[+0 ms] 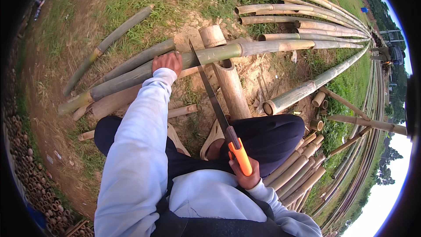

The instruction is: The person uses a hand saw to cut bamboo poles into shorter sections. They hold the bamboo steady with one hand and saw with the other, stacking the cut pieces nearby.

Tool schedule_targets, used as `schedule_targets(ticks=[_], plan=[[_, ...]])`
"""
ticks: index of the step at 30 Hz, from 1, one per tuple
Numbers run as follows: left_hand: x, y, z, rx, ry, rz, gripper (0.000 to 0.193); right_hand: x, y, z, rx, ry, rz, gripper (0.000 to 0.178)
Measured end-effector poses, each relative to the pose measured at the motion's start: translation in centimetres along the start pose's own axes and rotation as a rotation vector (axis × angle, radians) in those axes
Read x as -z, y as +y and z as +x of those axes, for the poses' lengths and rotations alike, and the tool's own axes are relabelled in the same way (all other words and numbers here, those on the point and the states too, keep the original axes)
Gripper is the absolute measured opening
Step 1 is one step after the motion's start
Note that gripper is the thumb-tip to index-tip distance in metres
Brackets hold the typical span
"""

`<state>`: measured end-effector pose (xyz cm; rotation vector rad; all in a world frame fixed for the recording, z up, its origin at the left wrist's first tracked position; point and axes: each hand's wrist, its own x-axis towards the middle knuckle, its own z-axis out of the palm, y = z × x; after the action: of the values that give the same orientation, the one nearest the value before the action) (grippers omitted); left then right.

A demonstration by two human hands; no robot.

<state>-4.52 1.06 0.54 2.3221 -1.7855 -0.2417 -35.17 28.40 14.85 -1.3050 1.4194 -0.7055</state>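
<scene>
A long green bamboo pole (219,53) runs crosswise in front of me, propped over short, thick bamboo pieces. My left hand (167,62) is closed over the top of this pole, left of the saw. In my right hand (245,173), near my lap, is the orange handle of a hand saw (214,98). Its long dark blade slants up and away to the left, and its upper part lies across the pole just right of my left hand. Whether the teeth have cut into the bamboo cannot be made out. Below the pole stands a thick bamboo support (233,88).
Several bamboo poles (307,9) lie on the grass at the far right, with another pole (318,82) nearer. Cut bamboo lengths (291,171) are piled beside my right knee. Many short pieces (37,184) are stacked at far left. A person (388,55) stands at the right edge.
</scene>
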Motion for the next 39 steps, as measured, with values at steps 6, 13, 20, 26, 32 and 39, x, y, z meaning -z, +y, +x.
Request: schedule_targets(ticks=[6, 13, 20, 26, 32, 39], plan=[[0.9, 1.4, 0.9, 0.009, -0.127, 0.019, 0.052, -5.2, 1.7, 14.3, 0.051, 0.052, 0.077, 0.019], [0.8, -0.1, 0.7, -0.009, -0.075, 0.022, 0.047, -3.8, 2.3, 7.3, 0.0, 0.029, 0.09, 0.018], [-0.2, 0.7, 0.4, 0.005, 0.003, -0.007, 0.047, -2.5, 1.3, 7.3, 0.012, 0.027, 0.046, 0.012], [2.0, 0.9, 0.6, -0.015, -0.131, -0.001, 0.05, -7.2, 0.1, 18.7, 0.183, 0.093, 0.007, 0.024], [1.1, 0.2, -0.1, 0.028, -0.104, -0.024, 0.05, -0.7, -1.0, 0.0, -0.021, 0.016, -0.052, 0.023], [1.7, 1.7, 0.9, -0.037, -0.126, -0.015, 0.05, -7.8, 4.4, 18.2, 0.213, 0.164, -0.04, 0.026]])
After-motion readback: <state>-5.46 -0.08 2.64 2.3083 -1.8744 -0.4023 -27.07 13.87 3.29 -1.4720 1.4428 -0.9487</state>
